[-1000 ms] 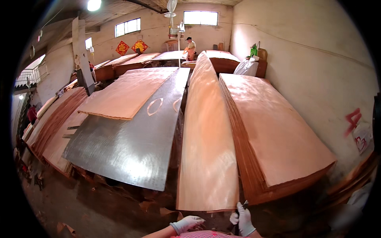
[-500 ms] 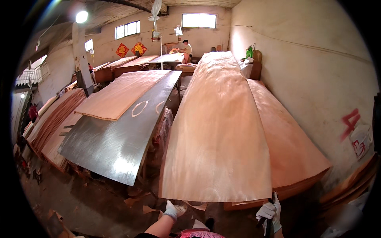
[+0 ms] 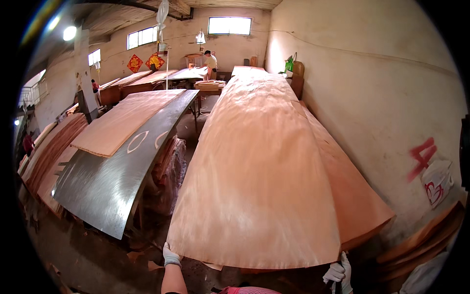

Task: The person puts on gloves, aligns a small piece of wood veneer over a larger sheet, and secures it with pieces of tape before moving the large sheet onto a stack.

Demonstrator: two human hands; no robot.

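Note:
A large, thin tan wood veneer sheet (image 3: pixel 259 196) stretches away from me over a long stack, its surface rippled toward the far end. My left hand (image 3: pixel 171 256), in a white glove, is closed on the sheet's near left corner. Beside the near right corner, my gloved right hand (image 3: pixel 339 275) is wrapped around a dark, narrow stick-like thing, mostly hidden by the fingers. Its upper fingers reach the sheet's edge; whether they pinch the sheet I cannot tell. Under the sheet, a reddish veneer stack (image 3: pixel 360 206) shows along the right side.
Left stands a dark, shiny table (image 3: pixel 100 188) with a smaller veneer pile (image 3: pixel 129 117) on it. Plastic-wrapped material (image 3: pixel 174 171) sits beneath its right side. A wall (image 3: pixel 362 88) bounds the right, with curved sheets (image 3: pixel 421 235) leaning low there. A person (image 3: pixel 210 63) works far back.
My left hand has moved left and taken hold of the sheet's near left corner. The sheet's near edge has come closer and spread wider in view. My view has shifted right.

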